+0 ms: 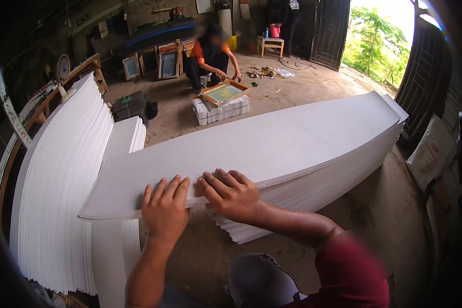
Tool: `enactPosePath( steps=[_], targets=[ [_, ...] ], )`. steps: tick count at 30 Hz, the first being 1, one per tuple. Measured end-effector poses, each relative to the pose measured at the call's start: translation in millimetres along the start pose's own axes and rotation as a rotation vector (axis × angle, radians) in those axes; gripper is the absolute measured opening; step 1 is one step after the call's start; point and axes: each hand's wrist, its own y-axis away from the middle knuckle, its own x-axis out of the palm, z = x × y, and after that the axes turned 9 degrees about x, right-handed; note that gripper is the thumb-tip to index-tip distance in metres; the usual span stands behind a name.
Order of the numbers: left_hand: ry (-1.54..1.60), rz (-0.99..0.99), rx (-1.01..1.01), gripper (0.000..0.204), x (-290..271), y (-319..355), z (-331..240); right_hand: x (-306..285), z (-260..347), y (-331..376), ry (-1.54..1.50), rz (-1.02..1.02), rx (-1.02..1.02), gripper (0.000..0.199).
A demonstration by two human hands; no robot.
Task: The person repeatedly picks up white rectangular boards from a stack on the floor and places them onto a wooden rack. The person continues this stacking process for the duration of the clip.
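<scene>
L hand (165,209): palm down, fingers slightly spread on near edge of white sheet (272,141); L forearm (149,269) approx. vert. from lower edge. R hand (233,197): adj., fingers spread over same edge; R forearm (295,222) angled in from lower rt., elbow bent. Thumbs hidden; cannot tell if either hand pinches. Sheet: long, plain, smooth; lies atop white stack (318,190), L end projecting twd. tall pile (56,185).

A pale, round-headed fan (63,69) stands at left; a low wooden stool (271,44) carries a bright pink container (275,32) near the dark panelled door (329,33); a white printed sack (430,150) leans at right
</scene>
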Motion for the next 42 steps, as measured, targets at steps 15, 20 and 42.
enactPosePath(
  steps=[15,20,42],
  targets=[
    [0.040,0.013,-0.014,0.065,-10,52,15,-55,-106,79,0.073,0.138,0.212,0.061],
    [0.095,0.014,0.005,0.066,5,74,31,-67,-111,85,-0.121,0.262,0.086,0.058],
    [-0.239,0.002,-0.448,0.055,-128,306,46,5,-98,-14,-0.114,0.255,-0.074,0.067]
  ],
)
